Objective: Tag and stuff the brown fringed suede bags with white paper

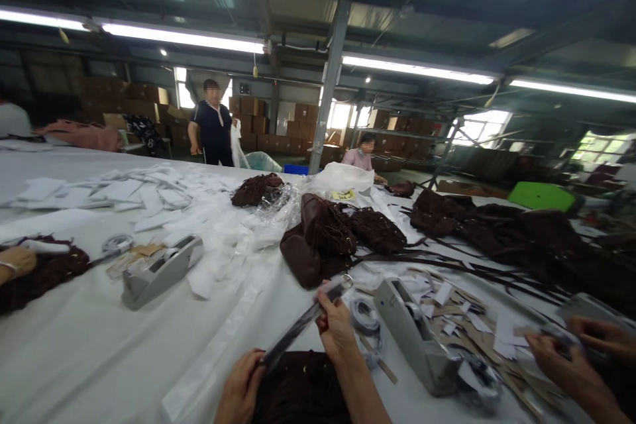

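A dark strap [293, 333] in a clear wrap is stretched slantwise between my hands, with a metal ring at its upper end. My right hand [338, 326] is closed on the upper part, near the ring. At the lower end, the fingers of my left hand [242, 381] are closed on the strap. Directly beneath lies a dark brown bag [298, 387] with small metal fittings, partly hidden by my hands and cut off by the frame edge. Just right of my right hand are coiled straps in clear wrap [365, 315].
Grey tape dispensers [417, 338] [161, 271] stand on both sides. Brown bags [318, 238] are heaped ahead, white sheets [144, 189] at left. Co-workers' hands [571, 354] [17, 262] work at both edges. Paper scraps [462, 315] litter the right. Two people stand or sit beyond the table.
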`<state>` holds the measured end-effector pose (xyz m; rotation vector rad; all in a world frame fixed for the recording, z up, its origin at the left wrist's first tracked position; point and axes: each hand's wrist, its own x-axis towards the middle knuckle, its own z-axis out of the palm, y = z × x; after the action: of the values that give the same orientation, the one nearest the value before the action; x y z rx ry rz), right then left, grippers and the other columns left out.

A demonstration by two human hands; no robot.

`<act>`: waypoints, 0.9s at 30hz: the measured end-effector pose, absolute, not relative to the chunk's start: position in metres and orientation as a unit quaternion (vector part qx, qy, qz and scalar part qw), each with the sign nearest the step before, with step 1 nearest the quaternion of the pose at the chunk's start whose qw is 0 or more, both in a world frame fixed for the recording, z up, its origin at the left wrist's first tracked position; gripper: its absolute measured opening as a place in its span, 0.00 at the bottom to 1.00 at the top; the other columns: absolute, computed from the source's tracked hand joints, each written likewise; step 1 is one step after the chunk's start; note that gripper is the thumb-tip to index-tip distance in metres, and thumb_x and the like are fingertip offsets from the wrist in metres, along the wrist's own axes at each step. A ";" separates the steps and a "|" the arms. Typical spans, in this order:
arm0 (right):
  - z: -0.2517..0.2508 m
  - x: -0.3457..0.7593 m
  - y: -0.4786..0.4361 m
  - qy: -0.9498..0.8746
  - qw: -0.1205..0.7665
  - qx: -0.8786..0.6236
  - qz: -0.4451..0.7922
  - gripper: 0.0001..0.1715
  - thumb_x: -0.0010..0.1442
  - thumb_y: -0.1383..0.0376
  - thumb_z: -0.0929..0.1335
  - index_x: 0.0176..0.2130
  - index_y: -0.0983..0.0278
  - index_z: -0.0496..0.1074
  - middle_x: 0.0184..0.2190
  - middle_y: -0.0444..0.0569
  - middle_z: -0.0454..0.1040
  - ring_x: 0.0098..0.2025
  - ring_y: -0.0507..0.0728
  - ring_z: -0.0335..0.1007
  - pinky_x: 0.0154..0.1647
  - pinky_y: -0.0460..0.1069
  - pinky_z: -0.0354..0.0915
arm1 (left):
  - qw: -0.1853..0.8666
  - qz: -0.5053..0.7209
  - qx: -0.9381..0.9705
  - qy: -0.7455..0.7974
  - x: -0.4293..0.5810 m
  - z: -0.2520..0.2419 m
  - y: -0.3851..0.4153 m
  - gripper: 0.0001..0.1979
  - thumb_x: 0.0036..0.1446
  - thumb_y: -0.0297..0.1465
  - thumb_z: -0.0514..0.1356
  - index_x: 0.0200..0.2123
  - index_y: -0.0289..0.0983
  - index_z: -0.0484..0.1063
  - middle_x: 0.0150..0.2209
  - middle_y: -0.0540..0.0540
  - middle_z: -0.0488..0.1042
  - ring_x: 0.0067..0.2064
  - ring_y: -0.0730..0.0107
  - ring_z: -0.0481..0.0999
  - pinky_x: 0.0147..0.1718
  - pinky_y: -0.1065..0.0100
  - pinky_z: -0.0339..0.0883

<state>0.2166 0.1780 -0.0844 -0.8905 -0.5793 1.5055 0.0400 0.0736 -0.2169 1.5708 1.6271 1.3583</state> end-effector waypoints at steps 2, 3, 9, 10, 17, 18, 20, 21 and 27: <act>-0.079 0.227 0.180 -0.292 0.627 -0.397 0.603 0.29 0.36 0.57 0.79 0.37 0.63 0.69 0.22 0.38 0.70 0.16 0.42 0.50 0.13 0.38 0.44 | 0.256 0.490 0.586 0.592 0.039 -0.216 0.074 0.19 0.59 0.45 0.52 0.41 0.40 0.76 0.45 0.42 0.78 0.49 0.57 0.75 0.51 0.57 0.69; -0.077 0.231 0.180 -0.319 0.630 -0.405 0.581 0.30 0.38 0.55 0.79 0.37 0.64 0.70 0.23 0.39 0.71 0.16 0.42 0.51 0.13 0.39 0.45 | 0.262 0.487 0.589 0.589 0.039 -0.215 0.074 0.19 0.59 0.45 0.52 0.40 0.40 0.76 0.45 0.42 0.78 0.48 0.57 0.75 0.50 0.58 0.69; -0.074 0.247 0.181 -0.416 0.616 -0.449 0.495 0.32 0.40 0.49 0.76 0.39 0.65 0.71 0.21 0.39 0.68 0.16 0.46 0.53 0.15 0.43 0.48 | 0.300 0.483 0.584 0.579 0.041 -0.201 0.072 0.17 0.59 0.44 0.53 0.39 0.41 0.76 0.43 0.44 0.78 0.47 0.58 0.75 0.49 0.60 0.68; -0.073 0.249 0.181 -0.434 0.614 -0.457 0.475 0.32 0.41 0.48 0.76 0.39 0.65 0.71 0.21 0.39 0.67 0.16 0.47 0.54 0.16 0.44 0.49 | 0.301 0.485 0.581 0.580 0.041 -0.199 0.071 0.17 0.59 0.44 0.53 0.39 0.41 0.76 0.42 0.44 0.78 0.47 0.58 0.75 0.49 0.60 0.68; -0.058 0.270 0.175 -0.535 0.565 -0.485 0.399 0.27 0.50 0.44 0.70 0.33 0.65 0.72 0.16 0.39 0.61 0.18 0.49 0.54 0.18 0.44 0.50 | 0.304 0.498 0.575 0.574 0.043 -0.191 0.069 0.18 0.59 0.46 0.52 0.37 0.41 0.75 0.41 0.44 0.77 0.46 0.58 0.75 0.48 0.61 0.68; -0.054 0.272 0.174 -0.540 0.563 -0.482 0.398 0.26 0.50 0.45 0.69 0.34 0.66 0.72 0.17 0.39 0.61 0.19 0.49 0.54 0.19 0.44 0.51 | 0.304 0.498 0.575 0.573 0.044 -0.191 0.068 0.18 0.59 0.46 0.52 0.37 0.41 0.75 0.41 0.44 0.77 0.46 0.58 0.75 0.49 0.61 0.68; -0.044 0.276 0.172 -0.548 0.561 -0.475 0.399 0.26 0.51 0.46 0.70 0.36 0.66 0.73 0.19 0.40 0.63 0.20 0.49 0.55 0.20 0.44 0.53 | 0.302 0.501 0.573 0.574 0.045 -0.194 0.068 0.19 0.59 0.47 0.52 0.37 0.41 0.75 0.41 0.44 0.78 0.47 0.57 0.75 0.49 0.60 0.68; -0.039 0.277 0.170 -0.553 0.560 -0.471 0.399 0.24 0.51 0.47 0.70 0.35 0.66 0.73 0.20 0.41 0.63 0.21 0.49 0.56 0.21 0.44 0.54 | 0.302 0.501 0.573 0.574 0.044 -0.196 0.067 0.19 0.59 0.47 0.52 0.37 0.41 0.76 0.42 0.44 0.78 0.48 0.57 0.75 0.50 0.60 0.68; -0.005 0.268 0.157 -0.610 0.527 -0.449 0.386 0.19 0.52 0.51 0.70 0.29 0.64 0.75 0.20 0.42 0.66 0.22 0.51 0.58 0.22 0.45 0.56 | 0.255 0.454 0.572 0.634 0.025 -0.160 0.072 0.25 0.51 0.50 0.58 0.44 0.37 0.75 0.55 0.36 0.70 0.58 0.46 0.66 0.57 0.47 0.58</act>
<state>0.2681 0.1566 -0.0048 -1.0731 -1.4581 0.9219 0.0252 0.0717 -0.1599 1.5544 1.7214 1.2327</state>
